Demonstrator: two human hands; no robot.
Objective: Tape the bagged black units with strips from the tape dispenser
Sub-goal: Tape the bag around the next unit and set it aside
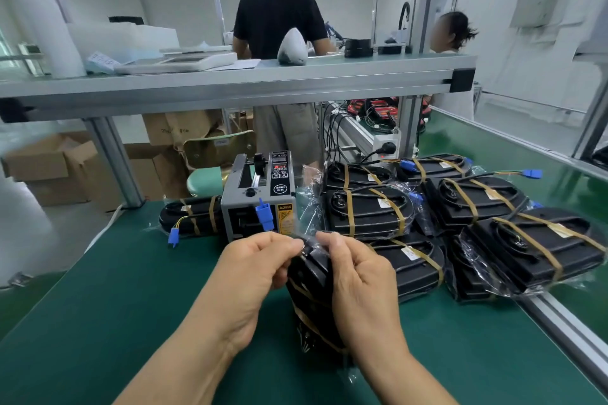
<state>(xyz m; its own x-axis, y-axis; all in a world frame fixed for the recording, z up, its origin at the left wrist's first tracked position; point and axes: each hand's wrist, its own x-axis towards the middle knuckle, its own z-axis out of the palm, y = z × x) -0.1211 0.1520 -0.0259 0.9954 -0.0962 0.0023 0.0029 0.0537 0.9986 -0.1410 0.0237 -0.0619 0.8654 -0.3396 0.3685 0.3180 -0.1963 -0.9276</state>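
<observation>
A bagged black unit (311, 293) stands on edge on the green mat, between my two hands. My left hand (253, 270) pinches the clear plastic at the unit's top from the left. My right hand (358, 279) grips the unit's right side, and its fingertips pinch the same plastic at the top. The grey tape dispenser (260, 200) stands just behind my hands, with a blue connector (265, 214) in front of its outlet. I cannot make out a tape strip at the outlet.
Several bagged black units with tan bands (467, 217) lie piled to the right, and one more (190, 215) lies left of the dispenser. An aluminium rail (566, 325) bounds the green mat (131, 306) on the right. Two people stand beyond the shelf (230, 82).
</observation>
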